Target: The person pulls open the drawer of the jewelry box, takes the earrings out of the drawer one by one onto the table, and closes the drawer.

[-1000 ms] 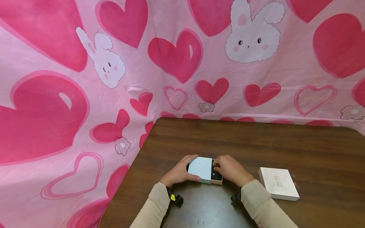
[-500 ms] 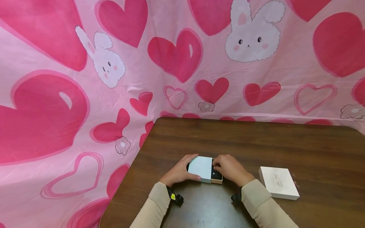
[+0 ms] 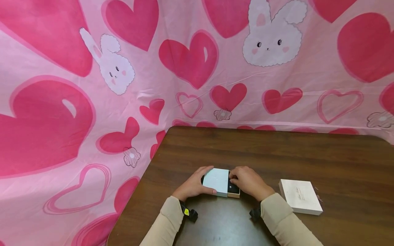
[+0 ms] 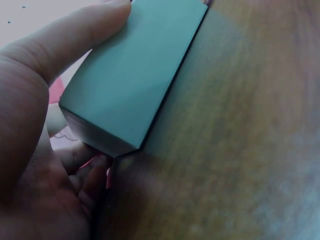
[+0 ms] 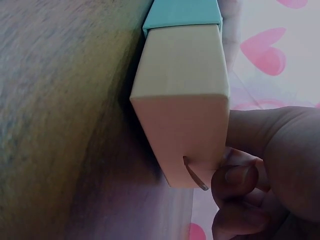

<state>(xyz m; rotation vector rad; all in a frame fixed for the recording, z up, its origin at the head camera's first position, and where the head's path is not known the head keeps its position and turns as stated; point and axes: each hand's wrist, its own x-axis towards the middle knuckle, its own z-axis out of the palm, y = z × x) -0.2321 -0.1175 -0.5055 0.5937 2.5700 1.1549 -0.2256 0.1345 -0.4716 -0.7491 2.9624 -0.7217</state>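
A small light blue sleeve box (image 3: 216,182) lies on the table with its cream drawer (image 5: 182,130) partly out to the right. The drawer has a black lining (image 3: 233,188) with a tiny bright stud on it. My left hand (image 3: 193,184) grips the sleeve, thumb on the near side and fingers round the left end and far side. My right hand (image 3: 247,181) bends over the drawer, its thumb and fingertips down at the lining. What lies between those fingertips is hidden. A short ribbon tab (image 5: 194,175) sticks out of the drawer's end.
A white square box (image 3: 300,197) with printed lettering lies to the right, beyond my right forearm. Small dark reddish bits (image 3: 318,195) show at its right edge. The brown wooden table (image 3: 277,153) meets a pink heart-patterned cloth (image 3: 191,106) at its back and left.
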